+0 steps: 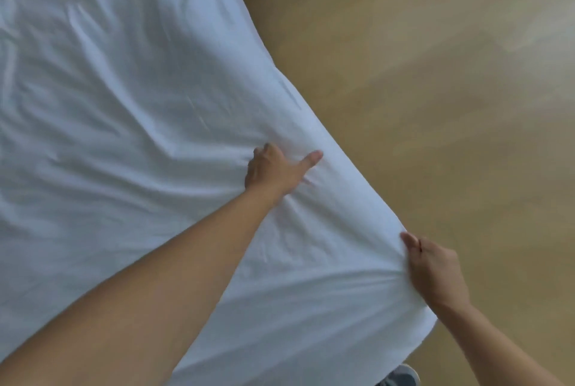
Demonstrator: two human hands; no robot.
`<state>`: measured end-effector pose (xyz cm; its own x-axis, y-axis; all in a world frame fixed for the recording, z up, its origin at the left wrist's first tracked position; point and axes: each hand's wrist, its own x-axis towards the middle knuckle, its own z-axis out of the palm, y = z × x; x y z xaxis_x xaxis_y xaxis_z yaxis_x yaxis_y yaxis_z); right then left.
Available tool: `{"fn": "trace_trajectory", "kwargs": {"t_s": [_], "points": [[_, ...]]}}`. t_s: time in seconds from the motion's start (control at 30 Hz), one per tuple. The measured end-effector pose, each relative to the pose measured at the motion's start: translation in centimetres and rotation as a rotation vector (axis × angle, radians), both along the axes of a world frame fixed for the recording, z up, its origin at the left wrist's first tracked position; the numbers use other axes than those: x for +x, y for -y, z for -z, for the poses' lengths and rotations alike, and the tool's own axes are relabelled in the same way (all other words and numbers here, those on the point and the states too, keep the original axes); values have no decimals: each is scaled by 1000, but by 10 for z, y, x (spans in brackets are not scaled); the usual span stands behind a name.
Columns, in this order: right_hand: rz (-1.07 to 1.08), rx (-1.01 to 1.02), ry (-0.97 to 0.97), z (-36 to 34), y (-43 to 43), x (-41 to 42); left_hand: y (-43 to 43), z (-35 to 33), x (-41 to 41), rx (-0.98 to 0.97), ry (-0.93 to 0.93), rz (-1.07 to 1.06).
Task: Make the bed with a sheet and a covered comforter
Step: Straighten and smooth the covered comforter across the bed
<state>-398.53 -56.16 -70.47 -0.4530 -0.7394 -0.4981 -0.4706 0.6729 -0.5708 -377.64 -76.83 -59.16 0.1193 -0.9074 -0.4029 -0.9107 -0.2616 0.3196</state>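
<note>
Early yet, we judge — the sheet lies spread but creased, our left hand gripping it with curled fingers, our right hand pinching its edge — no comforter in view.

The left hand seemingly bunches the white sheet; the right hand pinches its edge.

Soft, even daylight, brightest on the white sheet, which nearly washes out at left. The floor at upper right is smeared by blur. Wide-angle bending curves the edges; shadows stay faint.
</note>
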Motion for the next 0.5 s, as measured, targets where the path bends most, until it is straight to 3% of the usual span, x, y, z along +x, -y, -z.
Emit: {"fn": "trace_trajectory", "kwargs": {"t_s": [0.1, 0.23, 0.37, 0.5], "points": [[-125, 134, 16, -1, 24, -2, 21, 29, -7, 114, 93, 40], [-159, 72, 147, -30, 93, 0, 16, 61, -8, 155, 136, 130], [-155, -48, 438, -60, 224, 40, 24, 52, 8, 305, -78, 130], [-114, 33, 578, -77, 348, 106, 25, 30, 27, 412, -306, 191]]}}
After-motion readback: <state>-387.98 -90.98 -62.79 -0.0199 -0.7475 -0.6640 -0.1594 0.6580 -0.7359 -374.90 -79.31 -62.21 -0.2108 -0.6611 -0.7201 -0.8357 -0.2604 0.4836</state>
